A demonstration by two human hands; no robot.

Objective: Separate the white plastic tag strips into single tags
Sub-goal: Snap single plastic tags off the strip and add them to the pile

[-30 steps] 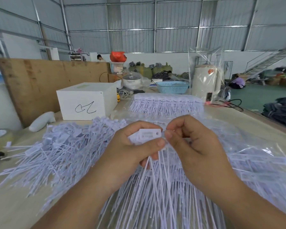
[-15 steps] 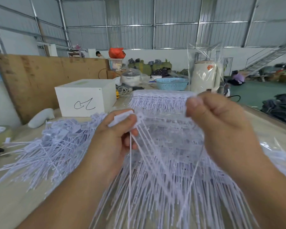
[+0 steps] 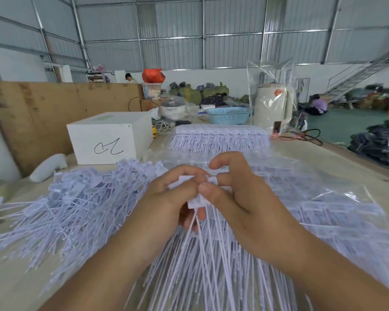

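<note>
Both hands meet over the middle of the worktop [image 3: 14, 277], working on a strip of white tags [image 3: 198, 202] held between them. The left hand [image 3: 166, 205] has its fingers curled round the flat heads of the strip, thumb pressed on top, while the right hand [image 3: 236, 198] pinches the neighbouring tag head between thumb and forefinger, the two thumbs touching. The long thin tails of the held tags hang down toward the person, fanning out between the forearms. To the left of the hands lies a loose heap of single tags [image 3: 76, 205], their tails splayed across the wood. To the right, more tags sit in a clear plastic bag [image 3: 323, 205] spread flat on the surface. Farther back, beyond the hands, a neat stack of unseparated strips [image 3: 220, 138] lies with its fringe facing this way. A white box [image 3: 110, 138] with a black scribble on its front stands at the back left, a pale blue basket [image 3: 228, 115] behind the stack, and a cream-coloured kettle [image 3: 272, 106] wrapped in clear film to its right. A plywood board [image 3: 54, 113] leans upright along the left side.
</note>
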